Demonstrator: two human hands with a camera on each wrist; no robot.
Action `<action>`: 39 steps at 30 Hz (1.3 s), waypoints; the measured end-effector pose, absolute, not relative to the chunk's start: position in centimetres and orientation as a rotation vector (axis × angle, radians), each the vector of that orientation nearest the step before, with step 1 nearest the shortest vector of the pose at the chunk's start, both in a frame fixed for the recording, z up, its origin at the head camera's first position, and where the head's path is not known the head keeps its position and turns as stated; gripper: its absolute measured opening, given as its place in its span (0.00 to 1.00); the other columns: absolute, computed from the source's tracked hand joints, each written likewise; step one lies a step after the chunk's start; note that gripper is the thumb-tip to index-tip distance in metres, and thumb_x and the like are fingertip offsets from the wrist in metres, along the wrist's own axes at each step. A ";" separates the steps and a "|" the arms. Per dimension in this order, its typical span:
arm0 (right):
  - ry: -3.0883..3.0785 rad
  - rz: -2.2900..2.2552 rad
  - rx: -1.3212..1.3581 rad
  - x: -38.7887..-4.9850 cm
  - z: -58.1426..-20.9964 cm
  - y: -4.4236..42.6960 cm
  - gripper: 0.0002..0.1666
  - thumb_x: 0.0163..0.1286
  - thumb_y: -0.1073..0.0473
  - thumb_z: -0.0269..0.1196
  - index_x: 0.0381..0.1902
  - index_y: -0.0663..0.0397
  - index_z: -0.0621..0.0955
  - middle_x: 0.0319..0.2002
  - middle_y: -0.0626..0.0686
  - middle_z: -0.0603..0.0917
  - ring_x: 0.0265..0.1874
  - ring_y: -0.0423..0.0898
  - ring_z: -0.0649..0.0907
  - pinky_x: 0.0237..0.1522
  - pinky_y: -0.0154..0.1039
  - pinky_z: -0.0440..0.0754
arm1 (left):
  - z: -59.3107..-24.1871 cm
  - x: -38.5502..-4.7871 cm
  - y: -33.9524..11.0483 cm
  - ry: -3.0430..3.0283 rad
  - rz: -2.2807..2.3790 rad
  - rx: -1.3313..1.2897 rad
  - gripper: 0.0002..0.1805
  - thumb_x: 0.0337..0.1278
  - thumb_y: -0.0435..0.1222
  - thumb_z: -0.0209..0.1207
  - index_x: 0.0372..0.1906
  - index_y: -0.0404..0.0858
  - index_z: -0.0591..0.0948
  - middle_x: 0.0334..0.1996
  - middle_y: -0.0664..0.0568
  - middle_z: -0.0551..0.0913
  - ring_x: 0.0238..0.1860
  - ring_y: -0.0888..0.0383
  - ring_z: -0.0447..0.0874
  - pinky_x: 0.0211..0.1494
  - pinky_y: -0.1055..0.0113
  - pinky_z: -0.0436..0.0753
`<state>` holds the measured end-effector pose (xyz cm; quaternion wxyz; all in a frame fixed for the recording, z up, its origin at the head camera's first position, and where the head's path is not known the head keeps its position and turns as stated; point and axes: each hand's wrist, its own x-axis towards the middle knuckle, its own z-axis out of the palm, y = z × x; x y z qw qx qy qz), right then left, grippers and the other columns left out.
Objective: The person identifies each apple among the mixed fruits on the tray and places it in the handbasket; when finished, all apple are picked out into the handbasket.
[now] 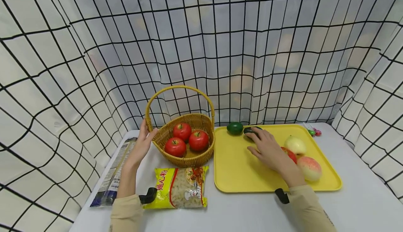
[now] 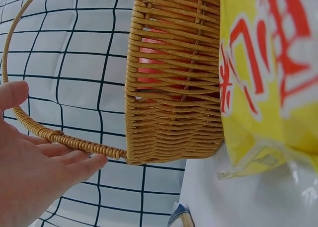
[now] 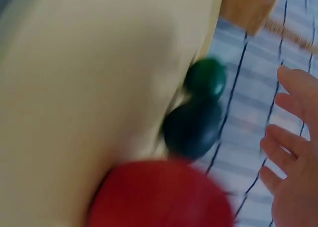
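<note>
A wicker basket (image 1: 189,160) with three red fruits, one of them a tomato-like fruit (image 1: 175,147), stands left of the yellow tray (image 1: 239,176). My left hand (image 1: 141,147) rests with extended fingers against the left base of the basket's handle (image 2: 79,143). Over the tray's back part, my right hand (image 1: 270,150) reaches with relaxed fingers by a dark green fruit (image 1: 251,131); in the right wrist view the hand (image 3: 295,147) stands apart from the dark fruit (image 3: 193,127). Beside that lies a green fruit (image 1: 234,128). A red fruit (image 3: 161,197) is partly hidden by my right arm.
A pale round fruit (image 1: 295,145) and a peach (image 1: 309,168) lie at the tray's right. A yellow food bag (image 1: 181,187) lies before the basket, and a dark-and-silver packet (image 1: 114,176) at the left. Small wrapped candies (image 1: 315,132) sit behind the tray's right corner.
</note>
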<state>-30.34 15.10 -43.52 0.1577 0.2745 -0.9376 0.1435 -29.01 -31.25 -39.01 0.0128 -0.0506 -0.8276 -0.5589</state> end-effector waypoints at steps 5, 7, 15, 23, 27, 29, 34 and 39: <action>-2.766 0.411 0.590 -31.5 -44.2 18.9 0.33 0.76 0.48 0.62 0.72 0.57 0.70 0.76 0.71 0.61 0.72 0.72 0.64 0.74 0.71 0.58 | -39.0 -29.2 -31.4 -2.592 -1.739 -0.152 0.47 0.81 0.55 0.43 0.80 0.57 0.21 0.83 0.47 0.23 0.85 0.43 0.24 0.82 0.31 0.41; -2.808 0.429 0.533 -31.5 -44.4 19.9 0.35 0.76 0.46 0.61 0.72 0.57 0.69 0.77 0.72 0.58 0.73 0.73 0.62 0.75 0.72 0.55 | -39.0 -29.3 -31.4 -2.598 -1.735 -0.143 0.47 0.81 0.55 0.43 0.80 0.57 0.21 0.83 0.47 0.23 0.85 0.43 0.24 0.82 0.31 0.41; -2.943 0.505 0.440 -31.1 -44.7 21.0 0.40 0.77 0.39 0.58 0.74 0.61 0.68 0.78 0.73 0.53 0.76 0.72 0.55 0.76 0.74 0.49 | -39.1 -29.1 -31.4 -2.599 -1.707 -0.162 0.47 0.81 0.55 0.42 0.81 0.53 0.21 0.83 0.46 0.24 0.85 0.42 0.25 0.82 0.31 0.42; -2.993 0.512 0.443 -30.9 -44.4 21.0 0.39 0.76 0.38 0.58 0.72 0.60 0.70 0.77 0.73 0.58 0.75 0.72 0.58 0.76 0.74 0.49 | -38.9 -29.0 -31.3 -2.582 -1.724 -0.176 0.48 0.81 0.55 0.43 0.81 0.54 0.21 0.83 0.46 0.23 0.85 0.44 0.24 0.82 0.33 0.40; -3.013 0.506 0.453 -30.8 -44.3 20.9 0.39 0.77 0.37 0.57 0.71 0.60 0.72 0.76 0.74 0.60 0.75 0.73 0.59 0.77 0.72 0.49 | -38.9 -28.9 -31.3 -2.587 -1.719 -0.169 0.48 0.80 0.56 0.43 0.80 0.54 0.21 0.83 0.47 0.23 0.85 0.43 0.24 0.82 0.32 0.40; -3.016 0.504 0.455 -30.7 -44.3 20.8 0.38 0.77 0.37 0.57 0.70 0.60 0.73 0.75 0.74 0.62 0.74 0.73 0.61 0.77 0.72 0.49 | -38.9 -28.9 -31.3 -2.592 -1.718 -0.165 0.49 0.80 0.57 0.43 0.80 0.54 0.21 0.83 0.47 0.23 0.85 0.43 0.24 0.82 0.32 0.40; -3.012 0.481 0.464 -30.7 -44.4 20.9 0.36 0.77 0.37 0.56 0.67 0.59 0.75 0.72 0.73 0.67 0.73 0.72 0.64 0.78 0.71 0.50 | -38.8 -28.9 -31.2 -2.592 -1.725 -0.166 0.48 0.81 0.55 0.43 0.80 0.55 0.21 0.83 0.47 0.23 0.85 0.42 0.23 0.82 0.32 0.41; -3.022 0.464 0.476 -30.9 -44.4 21.0 0.35 0.77 0.36 0.56 0.65 0.59 0.78 0.67 0.71 0.74 0.70 0.72 0.67 0.78 0.71 0.49 | -38.9 -29.0 -31.2 -2.592 -1.725 -0.162 0.47 0.81 0.54 0.43 0.80 0.55 0.21 0.83 0.47 0.23 0.85 0.42 0.24 0.81 0.31 0.41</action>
